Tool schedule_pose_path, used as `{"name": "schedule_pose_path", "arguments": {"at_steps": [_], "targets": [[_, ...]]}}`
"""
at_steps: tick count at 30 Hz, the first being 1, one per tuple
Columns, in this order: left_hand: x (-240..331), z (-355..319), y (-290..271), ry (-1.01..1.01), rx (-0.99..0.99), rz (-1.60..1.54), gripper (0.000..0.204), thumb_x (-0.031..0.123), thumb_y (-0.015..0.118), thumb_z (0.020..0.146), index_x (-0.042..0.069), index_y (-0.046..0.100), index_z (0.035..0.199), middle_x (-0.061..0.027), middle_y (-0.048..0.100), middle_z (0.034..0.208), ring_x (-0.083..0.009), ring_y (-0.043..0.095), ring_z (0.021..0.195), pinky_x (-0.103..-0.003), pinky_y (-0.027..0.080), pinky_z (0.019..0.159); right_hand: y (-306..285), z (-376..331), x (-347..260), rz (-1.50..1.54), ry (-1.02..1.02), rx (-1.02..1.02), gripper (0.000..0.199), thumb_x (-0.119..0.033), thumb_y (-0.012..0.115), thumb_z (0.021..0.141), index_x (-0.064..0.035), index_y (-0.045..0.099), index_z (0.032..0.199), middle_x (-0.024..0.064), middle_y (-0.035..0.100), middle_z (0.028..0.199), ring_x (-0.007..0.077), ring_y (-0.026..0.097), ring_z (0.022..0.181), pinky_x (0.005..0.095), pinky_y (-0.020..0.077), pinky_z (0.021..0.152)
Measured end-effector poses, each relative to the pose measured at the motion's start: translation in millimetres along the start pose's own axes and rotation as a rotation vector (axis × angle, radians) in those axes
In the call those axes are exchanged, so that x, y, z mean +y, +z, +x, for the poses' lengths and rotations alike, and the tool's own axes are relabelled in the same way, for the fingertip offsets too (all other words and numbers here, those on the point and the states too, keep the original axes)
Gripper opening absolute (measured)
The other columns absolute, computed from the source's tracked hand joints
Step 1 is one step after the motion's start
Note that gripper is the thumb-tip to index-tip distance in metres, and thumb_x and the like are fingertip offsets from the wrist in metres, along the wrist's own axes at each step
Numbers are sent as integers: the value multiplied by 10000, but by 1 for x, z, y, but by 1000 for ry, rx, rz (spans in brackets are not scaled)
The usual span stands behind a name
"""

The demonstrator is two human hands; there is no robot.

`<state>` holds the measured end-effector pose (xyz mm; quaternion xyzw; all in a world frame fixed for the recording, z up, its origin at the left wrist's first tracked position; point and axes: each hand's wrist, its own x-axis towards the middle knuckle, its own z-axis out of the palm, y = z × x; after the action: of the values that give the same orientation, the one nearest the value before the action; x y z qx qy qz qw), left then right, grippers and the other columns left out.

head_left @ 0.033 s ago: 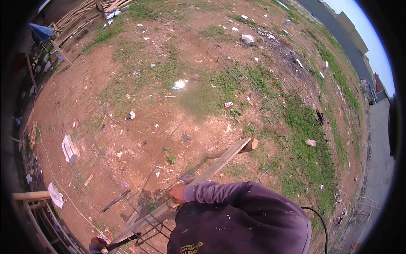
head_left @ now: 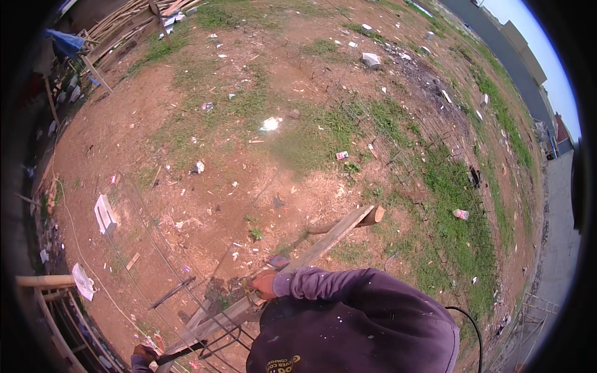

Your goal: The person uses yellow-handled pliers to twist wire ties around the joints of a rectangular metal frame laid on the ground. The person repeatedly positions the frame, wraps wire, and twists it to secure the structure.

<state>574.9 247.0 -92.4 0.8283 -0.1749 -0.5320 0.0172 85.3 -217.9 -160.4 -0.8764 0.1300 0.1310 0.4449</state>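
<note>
My right hand (head_left: 263, 285), at the end of a purple sleeve, is closed beside a long wooden beam (head_left: 323, 242). A thin yellowish loop shows at its fingers, but what it grips is not clear. At the lower left edge my left hand (head_left: 144, 354) is closed around the end of a dark flat bar (head_left: 180, 352), which lies across the beam. Next to the bar is a bent steel stirrup (head_left: 224, 336). Long thin steel rods (head_left: 155, 245) run from there up and left over the soil. Another dark stirrup (head_left: 173, 293) sits across the rods.
A round log (head_left: 373, 216) supports the beam's far end. A white block (head_left: 105, 214) lies on the left, near a bamboo pole (head_left: 46, 281). Steel mesh (head_left: 435, 161) lies on the grass at right. A dark cable (head_left: 472, 323) curves beside my sleeve. Litter dots the soil.
The view has shifted slightly, so the ground appears a little lower and farther right. Both hands keep their places at the beam and the dark bar.
</note>
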Motion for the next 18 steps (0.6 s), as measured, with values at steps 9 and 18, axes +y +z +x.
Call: {"name": "schedule_pose_path", "arguments": {"at_steps": [9, 18], "targets": [[-33, -23, 48, 350, 547, -23, 78, -71, 676, 717, -5, 654, 683, -75, 649, 648, -184, 648, 617, -314, 537, 585, 1, 10, 18, 13, -13, -128, 426, -262, 609, 797, -71, 599, 1178, 247, 667, 929, 436, 642, 932, 521, 506, 837], [39, -103, 41, 242, 604, 83, 46, 9, 676, 721, 31, 697, 755, -108, 673, 705, -229, 685, 739, -337, 532, 708, -8, 13, 17, -6, -70, -172, 387, -258, 568, 850, -103, 628, 1200, 243, 679, 900, 409, 651, 923, 487, 504, 847]]}}
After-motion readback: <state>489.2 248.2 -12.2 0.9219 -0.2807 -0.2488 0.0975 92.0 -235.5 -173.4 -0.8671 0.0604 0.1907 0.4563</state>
